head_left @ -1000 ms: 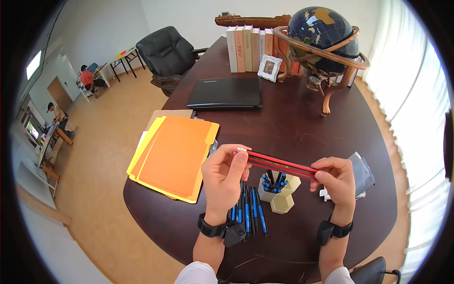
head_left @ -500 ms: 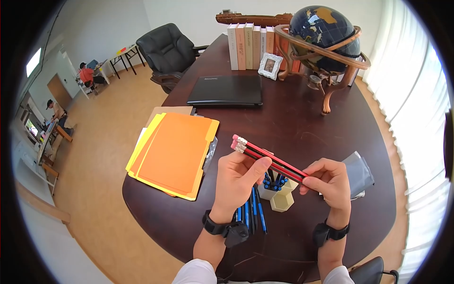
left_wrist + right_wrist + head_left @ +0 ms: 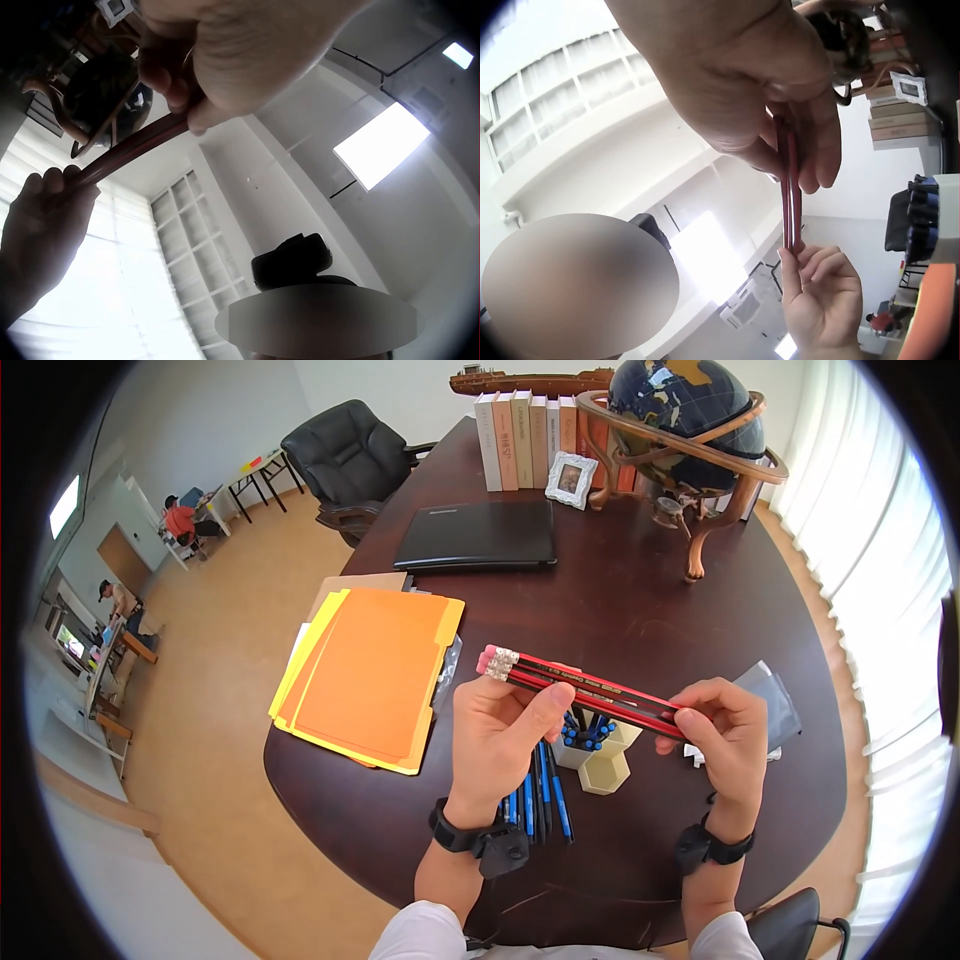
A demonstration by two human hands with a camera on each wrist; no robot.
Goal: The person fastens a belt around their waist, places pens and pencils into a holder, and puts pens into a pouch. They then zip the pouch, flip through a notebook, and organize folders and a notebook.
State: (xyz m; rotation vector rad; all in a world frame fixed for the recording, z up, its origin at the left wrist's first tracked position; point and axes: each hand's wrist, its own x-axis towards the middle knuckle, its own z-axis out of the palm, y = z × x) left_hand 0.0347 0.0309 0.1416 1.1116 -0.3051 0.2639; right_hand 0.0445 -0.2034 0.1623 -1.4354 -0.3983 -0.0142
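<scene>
Several red-and-black pencils (image 3: 610, 695) with pink erasers are held in a bundle above the desk, erasers toward the left. My left hand (image 3: 505, 740) pinches them near the eraser end, thumb on top. The other end lies between the thumb and fingers of my right hand (image 3: 728, 740). In the left wrist view the bundle (image 3: 131, 150) slants between both hands; in the right wrist view the pencils (image 3: 791, 195) run from one hand to the other. Below are a hexagonal holder (image 3: 604, 772) with blue-capped pens and a row of blue and black pens (image 3: 545, 800) on the desk.
Orange and yellow folders (image 3: 370, 670) lie at the left of the desk (image 3: 620, 615). Farther back are a closed laptop (image 3: 477, 536), a photo frame (image 3: 571, 480), books (image 3: 522, 445) and a globe (image 3: 690, 420). A grey pouch (image 3: 775, 700) is beyond my right hand.
My left hand has shifted its grip inward along the pencils, so the eraser ends now stick out past it. The view has tilted slightly downward.
</scene>
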